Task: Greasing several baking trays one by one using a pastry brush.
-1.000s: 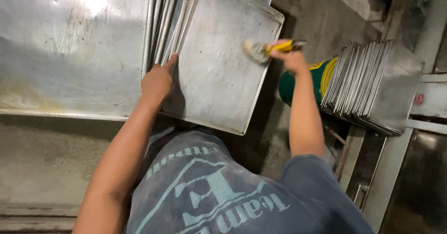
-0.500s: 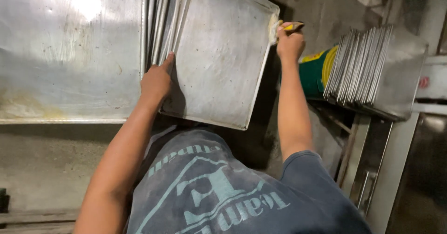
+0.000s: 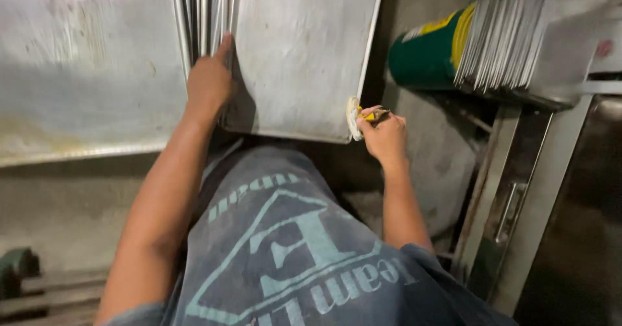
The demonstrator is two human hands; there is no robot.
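Note:
My left hand (image 3: pixel 208 85) holds the left edge of a flat metal baking tray (image 3: pixel 301 54), its fingers hooked between this tray and the several upright trays (image 3: pixel 197 8) stacked behind it. My right hand (image 3: pixel 386 135) is closed around a yellow-handled brush (image 3: pixel 360 115). The brush's pale bristles press against the tray's lower right corner. The tray leans tilted above my lap, its face toward me.
A large metal sheet (image 3: pixel 84 73) fills the left. At the upper right, a stack of trays (image 3: pixel 518 34) leans on a metal stand beside a green and yellow can (image 3: pixel 427 54). A steel cabinet (image 3: pixel 570 222) stands at right. My grey printed shirt fills the bottom.
My right hand has carried the brush down the tray's right edge, from the top right corner to the bottom right corner. My left hand kept its hold on the tray's left edge.

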